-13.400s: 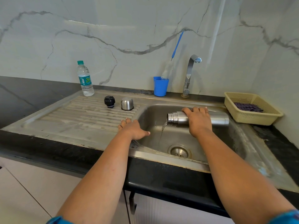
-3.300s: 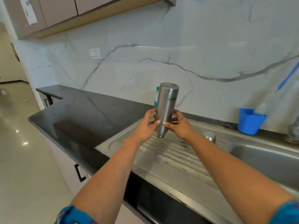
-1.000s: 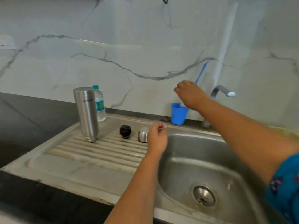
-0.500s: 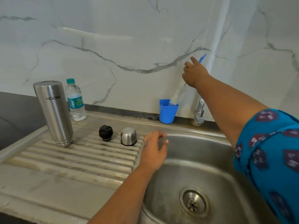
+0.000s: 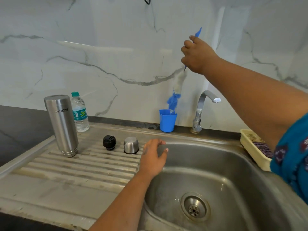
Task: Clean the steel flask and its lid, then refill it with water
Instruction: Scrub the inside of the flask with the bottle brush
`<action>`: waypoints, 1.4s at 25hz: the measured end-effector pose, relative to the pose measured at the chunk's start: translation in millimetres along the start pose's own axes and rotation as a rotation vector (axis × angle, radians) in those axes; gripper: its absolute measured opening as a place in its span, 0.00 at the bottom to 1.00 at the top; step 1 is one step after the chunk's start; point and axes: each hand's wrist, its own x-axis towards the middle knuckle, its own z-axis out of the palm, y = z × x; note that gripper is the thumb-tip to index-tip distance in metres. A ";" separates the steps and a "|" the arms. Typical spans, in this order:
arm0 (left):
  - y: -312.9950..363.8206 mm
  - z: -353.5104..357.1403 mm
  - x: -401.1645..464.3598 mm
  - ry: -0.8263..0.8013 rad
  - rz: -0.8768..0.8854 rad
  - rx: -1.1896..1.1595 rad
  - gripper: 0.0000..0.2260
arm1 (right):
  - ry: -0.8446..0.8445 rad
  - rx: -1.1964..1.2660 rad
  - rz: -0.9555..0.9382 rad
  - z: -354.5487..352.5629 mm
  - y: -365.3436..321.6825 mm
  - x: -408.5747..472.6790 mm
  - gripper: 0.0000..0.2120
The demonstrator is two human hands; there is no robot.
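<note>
The steel flask (image 5: pixel 61 124) stands upside down on the ribbed drainboard (image 5: pixel 86 165) at the left. Its black stopper (image 5: pixel 109 142) and steel cap (image 5: pixel 131 145) sit side by side to its right. My right hand (image 5: pixel 197 55) grips the blue handle of a bottle brush (image 5: pixel 177 87), whose bristle head hangs just above the blue cup (image 5: pixel 167 120) by the wall. My left hand (image 5: pixel 154 157) rests with relaxed fingers on the sink basin's left rim, holding nothing.
A plastic water bottle (image 5: pixel 80 112) stands behind the flask. The tap (image 5: pixel 202 109) rises behind the steel sink basin (image 5: pixel 216 172), with the drain (image 5: pixel 194 208) low in it. A cream basket (image 5: pixel 255 147) holding a dark cloth sits at the right.
My right hand has lifted the brush upward, so its bristle head has come out of the blue cup. The left hand stays on the basin rim. The flask was earlier set inverted on the drainboard.
</note>
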 end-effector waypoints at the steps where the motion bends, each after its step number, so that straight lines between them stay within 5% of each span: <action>1: -0.2 -4.9 -1.0 0.014 -0.002 0.008 0.09 | -0.030 0.008 0.022 -7.4 7.0 -9.0 0.07; 7: 9.1 -43.0 -12.1 0.230 -0.154 -0.139 0.06 | -0.391 0.404 0.297 -61.8 6.7 -91.9 0.12; 13: 15.6 -68.4 -33.3 0.327 -0.329 -0.390 0.04 | -0.725 1.017 0.560 -98.2 -107.8 -203.1 0.14; 17: 5.4 -96.6 -39.5 0.295 -0.286 -0.193 0.05 | -1.039 1.661 0.650 -101.9 -182.2 -221.7 0.16; 22: -15.9 -169.7 -32.2 0.499 -0.397 0.169 0.26 | -0.972 2.379 1.163 -124.7 -235.5 -225.5 0.19; 26: -40.0 -219.2 -11.8 0.574 -0.507 0.377 0.48 | -0.890 2.474 1.319 -128.3 -242.2 -221.7 0.18; 29: -56.6 -233.2 8.9 0.563 -0.591 0.269 0.57 | -0.858 2.427 1.348 -122.2 -245.4 -219.7 0.19; 35: -80.0 -249.5 23.9 0.570 -0.674 0.241 0.35 | -0.813 2.283 1.301 -111.5 -249.9 -214.2 0.18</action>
